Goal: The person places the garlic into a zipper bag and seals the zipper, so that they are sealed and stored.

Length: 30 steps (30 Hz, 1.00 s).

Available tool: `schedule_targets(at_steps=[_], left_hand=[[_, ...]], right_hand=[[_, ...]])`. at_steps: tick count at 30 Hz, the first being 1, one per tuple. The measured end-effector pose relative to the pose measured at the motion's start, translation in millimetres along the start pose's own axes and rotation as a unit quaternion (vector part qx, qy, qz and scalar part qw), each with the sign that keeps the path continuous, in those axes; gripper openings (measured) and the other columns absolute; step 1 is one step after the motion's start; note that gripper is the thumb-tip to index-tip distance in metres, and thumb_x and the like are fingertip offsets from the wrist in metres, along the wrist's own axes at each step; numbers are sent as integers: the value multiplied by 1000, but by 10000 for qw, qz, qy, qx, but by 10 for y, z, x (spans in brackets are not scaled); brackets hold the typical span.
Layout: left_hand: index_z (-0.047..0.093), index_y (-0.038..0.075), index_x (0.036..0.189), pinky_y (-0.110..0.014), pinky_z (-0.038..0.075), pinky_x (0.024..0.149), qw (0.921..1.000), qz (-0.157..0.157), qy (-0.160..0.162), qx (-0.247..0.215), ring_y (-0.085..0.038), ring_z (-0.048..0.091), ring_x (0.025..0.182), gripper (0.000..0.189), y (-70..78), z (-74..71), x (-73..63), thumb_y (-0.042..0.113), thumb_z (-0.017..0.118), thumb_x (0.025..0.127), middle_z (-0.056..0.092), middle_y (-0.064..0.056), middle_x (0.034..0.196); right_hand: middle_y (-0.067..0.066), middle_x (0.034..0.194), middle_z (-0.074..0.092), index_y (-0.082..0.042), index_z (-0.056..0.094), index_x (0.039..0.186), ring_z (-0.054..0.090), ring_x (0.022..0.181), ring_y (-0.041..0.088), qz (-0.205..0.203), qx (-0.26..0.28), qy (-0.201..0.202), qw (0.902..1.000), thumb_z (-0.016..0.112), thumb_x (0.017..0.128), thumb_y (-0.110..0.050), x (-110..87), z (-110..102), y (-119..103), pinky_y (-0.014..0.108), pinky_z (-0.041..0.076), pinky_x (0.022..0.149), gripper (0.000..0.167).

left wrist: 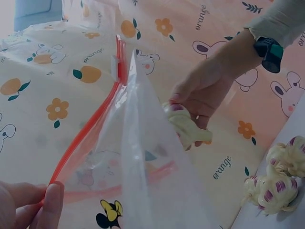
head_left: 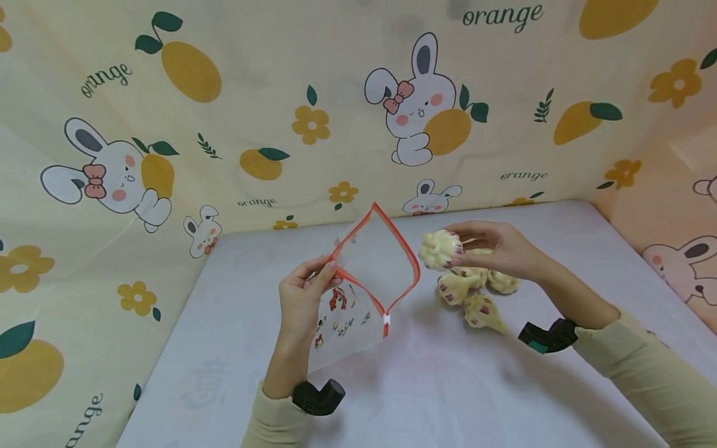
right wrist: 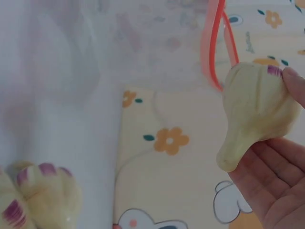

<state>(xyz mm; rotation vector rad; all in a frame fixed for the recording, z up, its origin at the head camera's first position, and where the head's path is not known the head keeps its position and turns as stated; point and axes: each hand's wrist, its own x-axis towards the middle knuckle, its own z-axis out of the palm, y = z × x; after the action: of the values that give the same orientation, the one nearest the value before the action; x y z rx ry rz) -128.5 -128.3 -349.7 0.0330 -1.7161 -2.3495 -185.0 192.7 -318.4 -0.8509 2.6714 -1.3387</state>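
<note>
A pale sleeve (head_left: 644, 379) is nearest, lower right. Right of centre, a garlic bulb (head_left: 439, 250) pinched by the right hand (head_left: 501, 247) is near a clear bag (head_left: 347, 342); left of centre, the left hand (head_left: 305, 295) pinches the bag's red rim (head_left: 418, 270). More bulbs (head_left: 482, 310) lie at right.

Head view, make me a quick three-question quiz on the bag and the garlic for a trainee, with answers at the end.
1. Which hand holds the bag?
2. True or false: the bag is zipped completely shut.
3. Where is the garlic bulb held by the right hand? (a) inside the bag (b) beside the bag (c) beneath the bag

Key: 1. The left hand. 2. False; it gapes open. 3. b.
</note>
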Motion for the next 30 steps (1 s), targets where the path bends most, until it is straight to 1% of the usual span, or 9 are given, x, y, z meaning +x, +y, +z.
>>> schedule_targets(at_steps=[6, 12, 17, 23, 30], left_hand=[[72, 15, 89, -20, 62, 72, 10000, 25, -35, 2, -5, 67, 61, 22, 0, 8, 2, -5, 62, 89, 68, 5, 81], [72, 16, 89, -20, 62, 72, 10000, 39, -74, 20, -5, 67, 61, 24, 10, 21, -2, -5, 62, 89, 69, 6, 81], [72, 14, 91, -20, 62, 72, 10000, 19, -84, 24, -6, 67, 62, 21, 20, 20, -15, -4, 62, 89, 69, 5, 81], [72, 11, 92, -21, 62, 71, 10000, 57, -57, -3, -6, 68, 61, 20, 31, 12, -25, -6, 63, 88, 68, 4, 81], [73, 18, 86, -21, 62, 69, 9998, 177, -14, -63, -5, 67, 60, 28, 68, 3, -39, -8, 61, 88, 68, 5, 80]], right_hand=[[19, 126, 63, 0, 59, 128, 55, 99, -17, -340, 8, -18, 9994, 74, 83, -11, 74, 41, -112, 6, 51, 87, 48], [17, 124, 65, 0, 59, 127, 56, 100, -15, -709, 6, -148, 9974, 75, 82, -10, 152, 94, -199, 8, 53, 88, 49], [16, 123, 66, -1, 59, 127, 58, 100, -14, -827, 46, -214, 9963, 76, 81, -11, 187, 118, -280, 11, 54, 88, 50], [14, 124, 66, -3, 60, 128, 60, 101, -9, -952, 230, -358, 9946, 77, 81, -13, 245, 173, -374, 18, 57, 90, 50], [13, 120, 67, -3, 60, 127, 62, 102, -3, -1069, 260, -500, 9927, 78, 80, -13, 344, 265, -425, 27, 59, 91, 51]])
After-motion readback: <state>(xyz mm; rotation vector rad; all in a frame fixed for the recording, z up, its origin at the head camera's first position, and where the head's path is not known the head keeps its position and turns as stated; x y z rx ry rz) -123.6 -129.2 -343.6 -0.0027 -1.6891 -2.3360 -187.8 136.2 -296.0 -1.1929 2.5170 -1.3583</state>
